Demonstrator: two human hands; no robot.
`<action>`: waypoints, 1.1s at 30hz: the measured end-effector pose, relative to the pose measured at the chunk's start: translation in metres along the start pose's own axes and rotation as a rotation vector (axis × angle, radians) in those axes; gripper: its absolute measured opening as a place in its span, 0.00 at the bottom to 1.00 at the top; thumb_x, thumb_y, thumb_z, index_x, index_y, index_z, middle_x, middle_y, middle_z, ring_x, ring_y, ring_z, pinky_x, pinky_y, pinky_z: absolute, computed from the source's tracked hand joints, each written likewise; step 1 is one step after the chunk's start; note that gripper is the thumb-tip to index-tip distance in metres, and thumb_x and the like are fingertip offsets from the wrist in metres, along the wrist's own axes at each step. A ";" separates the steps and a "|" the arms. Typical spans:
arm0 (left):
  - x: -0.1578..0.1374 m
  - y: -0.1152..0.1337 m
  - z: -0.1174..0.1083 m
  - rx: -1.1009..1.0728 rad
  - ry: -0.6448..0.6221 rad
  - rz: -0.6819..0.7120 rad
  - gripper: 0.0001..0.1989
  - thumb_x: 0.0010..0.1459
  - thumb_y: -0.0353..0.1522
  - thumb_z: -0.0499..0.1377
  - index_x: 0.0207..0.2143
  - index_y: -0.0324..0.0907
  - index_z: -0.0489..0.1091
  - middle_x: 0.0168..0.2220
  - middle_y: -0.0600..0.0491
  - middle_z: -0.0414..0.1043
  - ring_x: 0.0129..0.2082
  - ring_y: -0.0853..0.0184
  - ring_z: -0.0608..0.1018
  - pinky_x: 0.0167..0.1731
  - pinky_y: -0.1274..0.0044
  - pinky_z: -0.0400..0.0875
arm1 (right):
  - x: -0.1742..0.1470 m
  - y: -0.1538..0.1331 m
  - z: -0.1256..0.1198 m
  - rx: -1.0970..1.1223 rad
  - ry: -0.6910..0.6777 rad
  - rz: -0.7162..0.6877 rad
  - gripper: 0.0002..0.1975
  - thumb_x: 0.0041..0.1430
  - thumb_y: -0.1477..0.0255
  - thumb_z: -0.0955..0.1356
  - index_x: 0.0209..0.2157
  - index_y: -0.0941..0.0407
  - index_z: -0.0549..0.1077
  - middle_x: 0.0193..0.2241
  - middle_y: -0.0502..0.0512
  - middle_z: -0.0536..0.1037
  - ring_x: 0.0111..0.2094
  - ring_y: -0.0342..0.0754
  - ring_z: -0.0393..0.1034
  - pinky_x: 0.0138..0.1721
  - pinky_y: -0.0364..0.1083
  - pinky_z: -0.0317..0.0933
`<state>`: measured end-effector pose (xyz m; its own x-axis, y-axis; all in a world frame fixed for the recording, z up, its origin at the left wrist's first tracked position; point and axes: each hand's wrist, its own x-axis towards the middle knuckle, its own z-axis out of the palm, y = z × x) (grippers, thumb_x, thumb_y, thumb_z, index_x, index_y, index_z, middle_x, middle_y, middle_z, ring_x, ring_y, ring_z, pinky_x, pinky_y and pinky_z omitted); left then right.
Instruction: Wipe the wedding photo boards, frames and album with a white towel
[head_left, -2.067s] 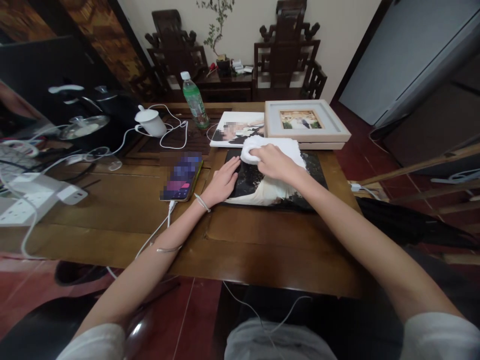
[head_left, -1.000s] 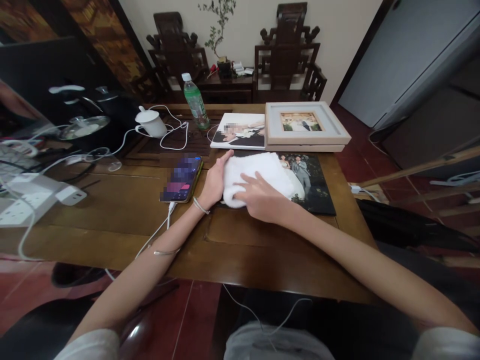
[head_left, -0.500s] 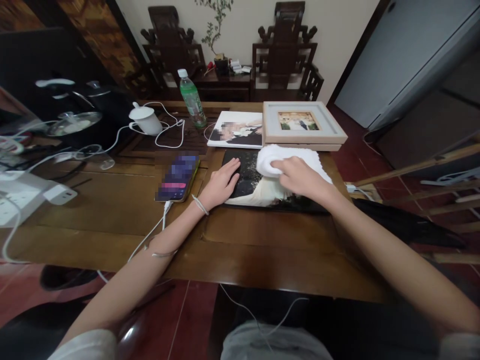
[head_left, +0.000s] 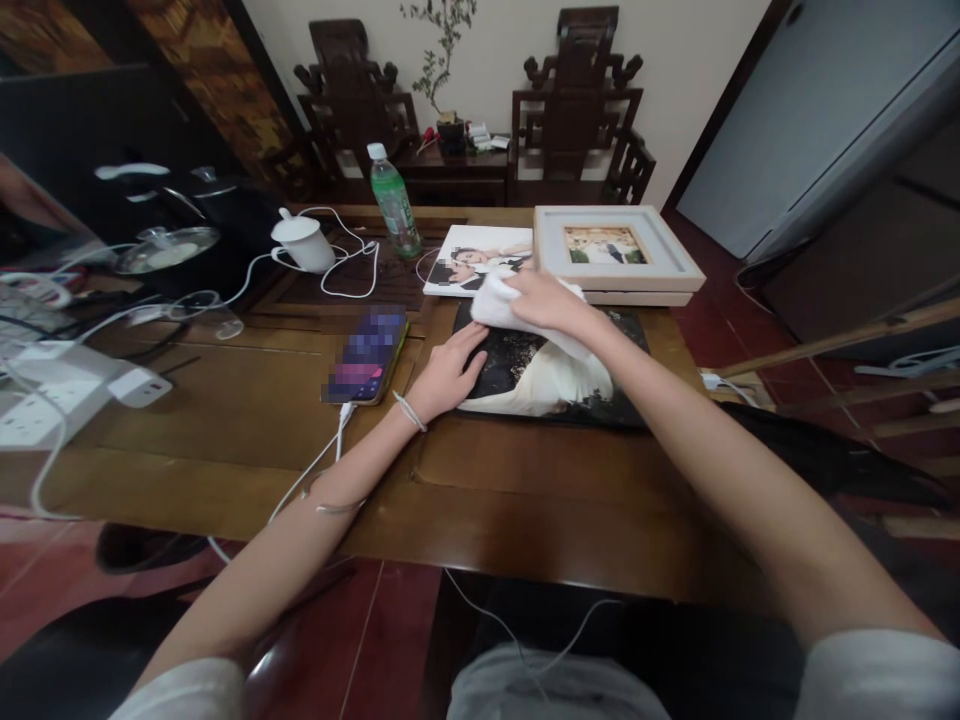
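White cloth [head_left: 501, 302] under right hand [head_left: 546, 300] hides the dark photo print's [head_left: 555, 375] far edge.

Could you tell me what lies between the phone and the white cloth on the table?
In the head view, the left hand, pressed flat on the dark photo print, lies between the phone and the white cloth.

Right hand [head_left: 551, 300]: grips crumpled white cloth [head_left: 499, 300] on dark glossy photo print [head_left: 551, 375].
Left hand [head_left: 448, 375]: flat on print's left edge.

a cream wall [head_left: 495, 40] backs two dark carved chairs [head_left: 577, 110] flanking a low side table [head_left: 450, 165]; red tiled floor [head_left: 375, 630] lies below, grey door [head_left: 825, 110] on the right.
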<state>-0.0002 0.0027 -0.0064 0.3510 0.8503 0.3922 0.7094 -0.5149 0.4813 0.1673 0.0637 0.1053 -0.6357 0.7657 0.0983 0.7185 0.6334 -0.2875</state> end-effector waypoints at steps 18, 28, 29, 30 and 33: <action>0.000 0.003 0.000 -0.013 -0.012 -0.018 0.22 0.66 0.34 0.49 0.59 0.35 0.66 0.64 0.40 0.62 0.67 0.57 0.62 0.64 0.58 0.58 | -0.247 -0.003 0.016 -0.101 -0.022 -0.028 0.17 0.44 0.85 0.60 0.28 0.48 0.68 0.46 0.57 0.80 0.58 0.56 0.67 0.61 0.61 0.55; 0.001 0.003 -0.002 -0.033 -0.013 -0.014 0.22 0.67 0.36 0.49 0.59 0.39 0.66 0.64 0.42 0.62 0.67 0.57 0.62 0.64 0.58 0.58 | -0.165 0.056 -0.023 -0.030 -0.010 0.110 0.08 0.41 0.78 0.59 0.21 0.50 0.54 0.20 0.53 0.66 0.27 0.52 0.64 0.31 0.50 0.57; 0.000 0.003 -0.002 -0.036 -0.015 -0.019 0.22 0.67 0.36 0.49 0.59 0.39 0.65 0.65 0.42 0.62 0.67 0.58 0.62 0.64 0.57 0.58 | -0.153 0.067 -0.027 -0.019 -0.007 0.103 0.08 0.41 0.77 0.59 0.21 0.51 0.53 0.20 0.52 0.65 0.27 0.52 0.64 0.31 0.50 0.56; 0.000 0.003 -0.002 -0.038 -0.015 -0.023 0.22 0.67 0.36 0.49 0.59 0.39 0.65 0.65 0.42 0.62 0.67 0.58 0.62 0.64 0.57 0.58 | -0.142 0.077 -0.031 -0.011 -0.004 0.099 0.07 0.40 0.77 0.59 0.21 0.51 0.53 0.21 0.53 0.66 0.28 0.52 0.63 0.32 0.50 0.55; 0.000 0.003 -0.001 -0.039 -0.009 -0.018 0.22 0.67 0.36 0.49 0.59 0.37 0.66 0.64 0.41 0.62 0.67 0.58 0.62 0.64 0.59 0.57 | -0.115 0.102 -0.038 -0.012 0.013 0.106 0.04 0.40 0.76 0.60 0.22 0.52 0.59 0.25 0.55 0.70 0.31 0.54 0.65 0.34 0.50 0.55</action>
<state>0.0011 0.0008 -0.0042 0.3438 0.8603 0.3763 0.6912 -0.5031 0.5187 0.3241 0.0443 0.1012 -0.5524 0.8297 0.0805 0.7847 0.5502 -0.2857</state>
